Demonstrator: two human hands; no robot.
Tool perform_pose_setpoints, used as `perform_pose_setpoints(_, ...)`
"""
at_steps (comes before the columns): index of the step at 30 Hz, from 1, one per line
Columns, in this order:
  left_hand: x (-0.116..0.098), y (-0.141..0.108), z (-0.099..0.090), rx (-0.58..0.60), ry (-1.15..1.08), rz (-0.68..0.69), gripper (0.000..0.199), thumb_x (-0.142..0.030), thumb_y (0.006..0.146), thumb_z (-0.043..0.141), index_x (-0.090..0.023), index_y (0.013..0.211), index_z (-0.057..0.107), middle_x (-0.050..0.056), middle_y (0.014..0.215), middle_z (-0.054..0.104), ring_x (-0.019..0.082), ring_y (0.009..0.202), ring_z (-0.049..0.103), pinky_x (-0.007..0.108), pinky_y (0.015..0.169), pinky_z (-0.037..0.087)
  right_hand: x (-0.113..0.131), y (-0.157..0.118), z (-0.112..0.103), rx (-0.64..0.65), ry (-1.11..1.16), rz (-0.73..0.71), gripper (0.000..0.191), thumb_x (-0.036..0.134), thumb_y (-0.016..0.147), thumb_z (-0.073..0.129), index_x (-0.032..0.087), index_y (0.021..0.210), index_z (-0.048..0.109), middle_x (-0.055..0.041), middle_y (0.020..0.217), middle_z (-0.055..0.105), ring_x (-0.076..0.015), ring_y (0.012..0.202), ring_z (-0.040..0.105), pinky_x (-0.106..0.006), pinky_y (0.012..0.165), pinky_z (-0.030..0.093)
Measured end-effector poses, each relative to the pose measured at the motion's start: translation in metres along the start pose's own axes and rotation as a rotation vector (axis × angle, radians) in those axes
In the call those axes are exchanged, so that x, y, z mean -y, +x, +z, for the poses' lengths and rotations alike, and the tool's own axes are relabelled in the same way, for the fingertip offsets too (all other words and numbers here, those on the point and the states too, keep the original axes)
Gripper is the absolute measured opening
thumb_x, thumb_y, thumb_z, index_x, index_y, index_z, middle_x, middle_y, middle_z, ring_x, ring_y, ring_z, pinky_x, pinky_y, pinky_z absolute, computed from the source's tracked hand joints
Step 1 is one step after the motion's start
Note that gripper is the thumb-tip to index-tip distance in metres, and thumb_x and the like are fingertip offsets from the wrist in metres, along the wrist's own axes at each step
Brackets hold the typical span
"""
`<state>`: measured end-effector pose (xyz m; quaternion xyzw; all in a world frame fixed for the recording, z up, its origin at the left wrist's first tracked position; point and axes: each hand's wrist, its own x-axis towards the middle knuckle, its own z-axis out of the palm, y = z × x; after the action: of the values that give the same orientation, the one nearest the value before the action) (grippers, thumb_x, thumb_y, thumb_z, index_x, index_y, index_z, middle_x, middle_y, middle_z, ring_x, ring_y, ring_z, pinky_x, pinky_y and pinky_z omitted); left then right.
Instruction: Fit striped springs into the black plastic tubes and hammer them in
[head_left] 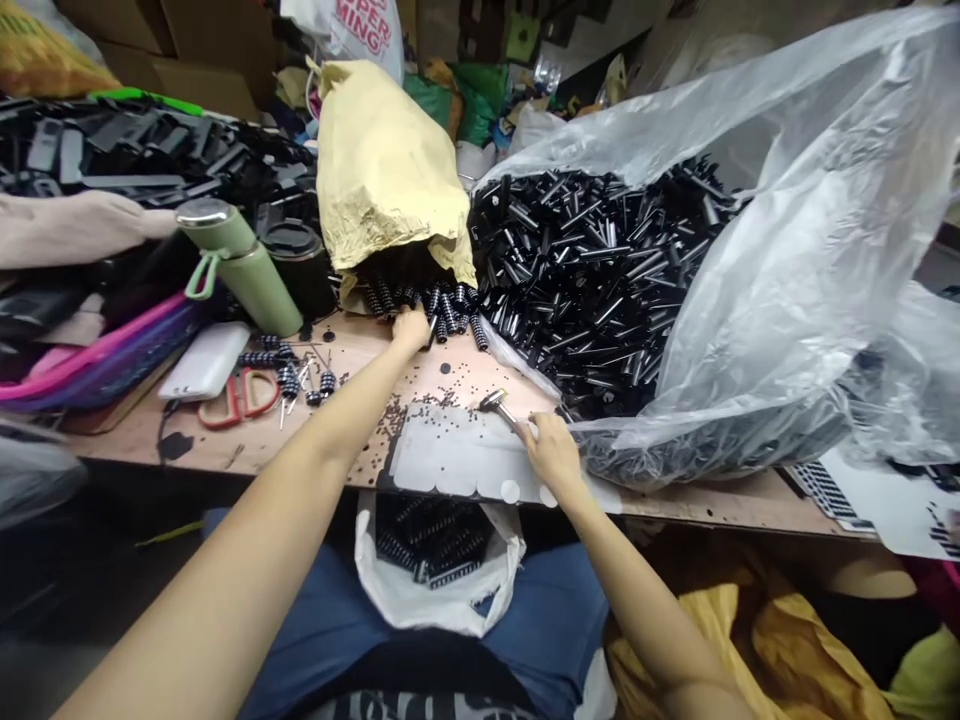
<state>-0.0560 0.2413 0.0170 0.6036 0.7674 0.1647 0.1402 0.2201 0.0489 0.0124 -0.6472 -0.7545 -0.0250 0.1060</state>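
Observation:
My left hand (pixel 411 328) reaches to the mouth of a yellow bag (pixel 394 165), its fingers closed among black ribbed cylinders (pixel 448 312) that spill onto the table. The fingertips are partly hidden, so what they grip is unclear. Lower and to the right, my right hand (pixel 553 452) is closed round the slim handle of a small tool with a shiny metal head (pixel 493 400). That head sits over the table near a whitish sheet (pixel 431 460). Tiny dark bits (pixel 397 412) lie scattered on the wood and the sheet's edge.
A clear plastic bag (pixel 757 350) full of black rods (pixel 592 270) takes up the right. On the left are red-handled scissors (pixel 241 398), a white power bank (pixel 205 362) and a green flask (pixel 247 270). Below the table edge, a white bag (pixel 367 560) holds more black ribbed pieces.

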Motion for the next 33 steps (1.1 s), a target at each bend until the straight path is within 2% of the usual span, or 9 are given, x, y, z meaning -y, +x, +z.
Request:
perform_pose_setpoints(3, -0.001, 0.009, 0.015, 0.024, 0.067, 0.054, 0.047, -0.013, 0.088, 0.038, -0.008, 0.134, 0.044, 0.028, 0.131, 0.046, 0.035, 0.109, 0.059, 0.045, 0.089, 0.046, 0.023, 0.058, -0.002, -0.038, 0.115, -0.164, 0.027, 0.034, 0.097, 0.042, 0.015, 0.107, 0.059, -0.0118, 0.104, 0.064, -0.0244, 0.1, 0.056, -0.035, 0.087, 0.043)
perform_pose_setpoints(7, 0.006, -0.002, 0.024, 0.044, 0.093, 0.104, 0.046, -0.016, 0.089, 0.04, -0.005, 0.133, 0.043, 0.029, 0.124, 0.051, 0.036, 0.108, 0.059, 0.046, 0.089, 0.046, 0.08, 0.139, 0.02, 0.073, 0.161, -0.389, 0.028, 0.028, 0.096, 0.045, 0.013, 0.116, 0.056, -0.0127, 0.115, 0.06, -0.0246, 0.107, 0.052, -0.036, 0.09, 0.044)
perform_pose_setpoints(12, 0.039, -0.013, 0.01, -0.015, -0.237, -0.037, 0.052, -0.011, 0.08, 0.051, -0.01, 0.131, 0.043, 0.022, 0.121, 0.056, 0.029, 0.104, 0.062, 0.038, 0.088, 0.048, 0.143, 0.178, 0.056, 0.227, 0.093, -0.514, 0.026, 0.01, 0.093, 0.038, 0.008, 0.109, 0.059, -0.017, 0.112, 0.06, -0.0233, 0.102, 0.053, -0.036, 0.088, 0.044)
perform_pose_setpoints(17, 0.059, -0.069, -0.014, 0.055, -1.022, -0.247, 0.029, -0.014, 0.079, 0.052, -0.014, 0.108, 0.053, 0.003, 0.081, 0.06, 0.008, 0.049, 0.052, 0.02, 0.046, 0.041, 0.138, 0.16, 0.053, 0.233, 0.134, -0.53, 0.029, 0.0, 0.089, 0.036, 0.006, 0.1, 0.063, -0.0172, 0.104, 0.064, -0.022, 0.097, 0.058, -0.035, 0.083, 0.047)
perform_pose_setpoints(19, 0.054, -0.101, -0.021, 0.177, -1.236, -0.307, 0.018, -0.021, 0.078, 0.059, -0.013, 0.093, 0.056, 0.0, 0.072, 0.055, 0.004, 0.041, 0.044, 0.016, 0.037, 0.03, 0.129, 0.137, 0.049, 0.147, 0.239, -0.546, 0.03, 0.003, 0.091, 0.037, 0.009, 0.107, 0.061, -0.0151, 0.111, 0.064, -0.0204, 0.104, 0.058, -0.035, 0.088, 0.048)
perform_pose_setpoints(23, 0.034, -0.152, -0.024, 0.449, -1.556, -0.239, 0.03, -0.031, 0.068, 0.077, -0.012, 0.08, 0.055, -0.004, 0.061, 0.05, 0.001, 0.039, 0.039, 0.013, 0.034, 0.023, 0.112, 0.073, 0.041, -0.122, 0.578, -0.564, 0.031, 0.01, 0.093, 0.037, 0.015, 0.113, 0.06, -0.0113, 0.12, 0.062, -0.0173, 0.117, 0.056, -0.038, 0.102, 0.046)
perform_pose_setpoints(27, 0.024, -0.181, -0.023, 0.348, -1.469, -0.17, 0.034, -0.032, 0.063, 0.081, -0.014, 0.071, 0.053, -0.007, 0.048, 0.044, 0.003, 0.036, 0.037, 0.014, 0.033, 0.024, 0.093, 0.024, 0.011, -0.112, 0.574, -0.556, 0.047, 0.011, 0.086, 0.046, 0.02, 0.133, 0.049, -0.013, 0.14, 0.048, -0.0229, 0.133, 0.043, -0.047, 0.109, 0.039)
perform_pose_setpoints(30, 0.02, -0.197, -0.023, 0.359, -1.225, -0.058, 0.034, -0.035, 0.063, 0.081, -0.015, 0.066, 0.053, -0.006, 0.042, 0.046, 0.004, 0.033, 0.037, 0.016, 0.032, 0.024, 0.083, 0.014, -0.02, 0.002, 0.503, -0.635, 0.092, 0.027, 0.073, 0.07, 0.017, 0.15, 0.02, -0.0181, 0.154, 0.025, -0.0325, 0.143, 0.024, -0.055, 0.113, 0.029)
perform_pose_setpoints(33, 0.013, -0.211, -0.022, 0.396, -1.171, 0.037, 0.036, -0.04, 0.067, 0.078, -0.016, 0.065, 0.052, -0.007, 0.039, 0.044, 0.005, 0.03, 0.036, 0.016, 0.032, 0.023, 0.078, 0.017, -0.038, 0.072, 0.453, -0.664, 0.112, 0.031, 0.064, 0.08, 0.019, 0.152, 0.012, -0.019, 0.153, 0.027, -0.0361, 0.14, 0.027, -0.056, 0.113, 0.028)
